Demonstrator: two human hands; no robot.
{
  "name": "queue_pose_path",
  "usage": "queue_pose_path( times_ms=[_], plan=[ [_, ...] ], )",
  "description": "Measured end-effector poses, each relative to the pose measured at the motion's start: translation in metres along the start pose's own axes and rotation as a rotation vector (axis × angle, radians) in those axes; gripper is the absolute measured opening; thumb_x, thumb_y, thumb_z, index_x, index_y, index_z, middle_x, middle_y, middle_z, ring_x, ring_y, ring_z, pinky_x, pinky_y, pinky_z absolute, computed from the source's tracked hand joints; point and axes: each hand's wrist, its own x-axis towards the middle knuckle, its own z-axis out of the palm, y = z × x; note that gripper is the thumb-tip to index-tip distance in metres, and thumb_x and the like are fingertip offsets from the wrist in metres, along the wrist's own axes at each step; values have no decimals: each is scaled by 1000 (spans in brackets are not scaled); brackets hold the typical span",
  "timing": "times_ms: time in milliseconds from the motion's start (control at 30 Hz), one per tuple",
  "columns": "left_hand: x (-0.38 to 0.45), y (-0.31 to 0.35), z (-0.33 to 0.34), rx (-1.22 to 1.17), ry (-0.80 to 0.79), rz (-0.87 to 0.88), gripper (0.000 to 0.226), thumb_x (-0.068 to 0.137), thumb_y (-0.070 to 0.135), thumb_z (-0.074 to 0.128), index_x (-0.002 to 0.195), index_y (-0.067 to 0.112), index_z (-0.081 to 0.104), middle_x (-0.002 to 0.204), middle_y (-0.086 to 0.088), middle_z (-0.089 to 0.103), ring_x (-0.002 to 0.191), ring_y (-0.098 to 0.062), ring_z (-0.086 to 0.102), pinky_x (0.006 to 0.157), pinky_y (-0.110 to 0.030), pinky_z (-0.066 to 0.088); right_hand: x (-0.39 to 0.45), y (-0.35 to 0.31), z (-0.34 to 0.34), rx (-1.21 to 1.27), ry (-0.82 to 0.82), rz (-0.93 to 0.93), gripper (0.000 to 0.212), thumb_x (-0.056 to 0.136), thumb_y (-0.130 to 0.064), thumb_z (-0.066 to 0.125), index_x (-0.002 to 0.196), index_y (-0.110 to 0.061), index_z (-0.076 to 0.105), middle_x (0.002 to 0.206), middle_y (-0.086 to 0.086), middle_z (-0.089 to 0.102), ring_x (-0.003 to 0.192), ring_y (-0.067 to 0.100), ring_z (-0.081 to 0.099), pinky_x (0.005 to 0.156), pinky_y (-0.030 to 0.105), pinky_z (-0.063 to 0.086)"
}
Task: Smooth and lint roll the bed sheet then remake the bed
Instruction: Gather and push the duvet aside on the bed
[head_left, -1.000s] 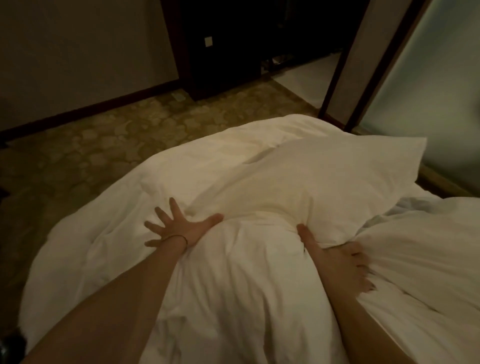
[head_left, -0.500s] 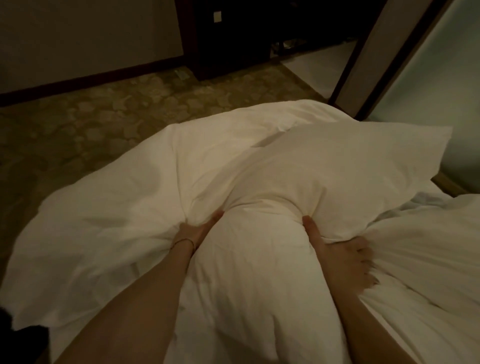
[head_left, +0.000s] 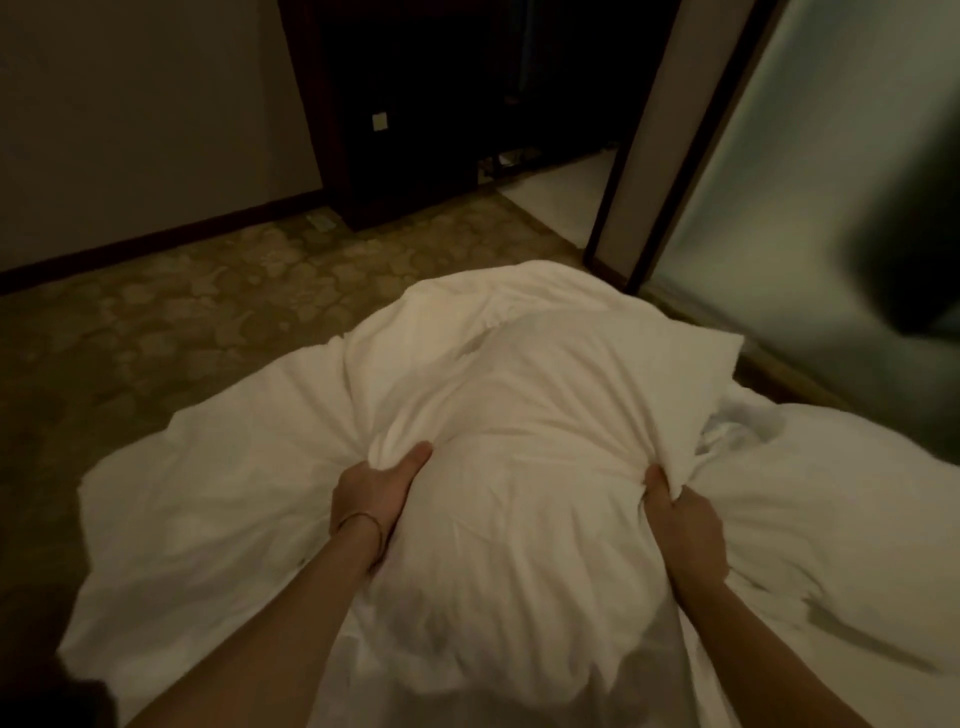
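A big white duvet (head_left: 509, 530) lies bunched in a mound over the bed, with a white pillow (head_left: 597, 374) on its far side. My left hand (head_left: 371, 493) grips a fold of the duvet on the mound's left, thumb on top and fingers buried in the cloth. My right hand (head_left: 680, 525) grips another fold on the right, where pillow and duvet meet. The bed sheet underneath is hidden. No lint roller is in view.
Patterned carpet (head_left: 208, 322) runs left of the bed to a wall with a dark skirting. A dark cabinet (head_left: 441, 104) stands at the back. A frosted glass partition (head_left: 810, 171) rises on the right, close to the bed.
My left hand was flat with spread fingers; it has since dug in and gripped the duvet. My right hand has closed on a fold. The bedding has bunched up toward me.
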Motion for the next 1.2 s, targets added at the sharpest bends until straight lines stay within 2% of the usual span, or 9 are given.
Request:
queue_pose_path(
  times_ms=[267, 433, 500, 567, 667, 767, 867, 967, 1200],
  plan=[
    [-66, -25, -22, 142, 25, 34, 115, 48, 100, 56, 120, 11, 68, 120, -14, 69, 108, -36, 64, 96, -45, 53, -52, 32, -55, -150, 13, 65, 68, 99, -59, 27, 124, -4, 58, 124, 20, 61, 114, 37, 57, 98, 44, 41],
    [-96, -36, -6, 307, 97, 23, 116, 70, 90, 50, 152, 12, 25, 153, -18, 32, 140, -38, 32, 114, -53, 27, -88, 43, -34, -186, 90, 170, 55, 100, -49, 27, 128, -8, 48, 130, 19, 53, 121, 38, 47, 104, 53, 35],
    [-103, -31, 6, 326, 52, 37, 121, 67, 91, 50, 157, 20, 14, 162, -15, 14, 149, -35, 12, 119, -55, 14, -107, 38, -17, -214, 73, 194, 73, 94, -62, 28, 137, -4, 36, 141, 20, 41, 129, 37, 37, 108, 57, 29],
    [-106, -34, 14, 339, -18, 86, 119, 66, 92, 53, 157, 25, 17, 165, -12, 4, 151, -33, 1, 120, -57, 8, -125, 35, -4, -207, -24, 197, 98, 88, -75, 24, 152, -2, 10, 158, 18, 12, 146, 33, 12, 116, 59, 10],
    [-104, -41, 14, 406, -104, 95, 120, 61, 98, 46, 153, 23, 27, 160, -10, 19, 147, -34, 16, 116, -57, 18, -142, 31, 10, -199, -84, 137, 105, 84, -81, 24, 154, -6, 0, 159, 16, -20, 147, 31, -17, 115, 59, 6],
    [-107, -50, 15, 376, -115, 48, 115, 69, 93, 49, 150, 12, 32, 153, -14, 35, 139, -36, 34, 113, -51, 30, -155, 30, 14, -261, 23, 97, 78, 94, -66, 25, 139, -4, 36, 157, 23, 8, 143, 39, 9, 109, 52, 26],
    [-116, -58, 18, 309, -161, 69, 92, 86, 79, 44, 146, 9, 41, 148, -15, 48, 133, -36, 47, 111, -44, 36, -161, 37, 1, -395, 72, -106, 51, 104, -37, 15, 121, -10, 55, 124, 13, 54, 119, 32, 45, 95, 39, 40],
    [-132, -54, 12, 256, -210, 123, 76, 95, 68, 43, 143, 10, 51, 144, -15, 54, 131, -34, 51, 112, -42, 37, -155, 43, -27, -280, -15, -158, 51, 105, -41, 19, 102, -11, 61, 102, 9, 66, 95, 24, 63, 84, 33, 49],
    [-262, 9, 20, -169, -145, 297, 49, 97, 49, 59, 108, 2, 69, 111, -19, 68, 112, -33, 61, 93, -31, 43, -136, 58, -151, -1, 211, -298, 53, 101, -47, 34, 69, -11, 56, 70, 10, 63, 66, 29, 62, 66, 39, 53]
  ],
)
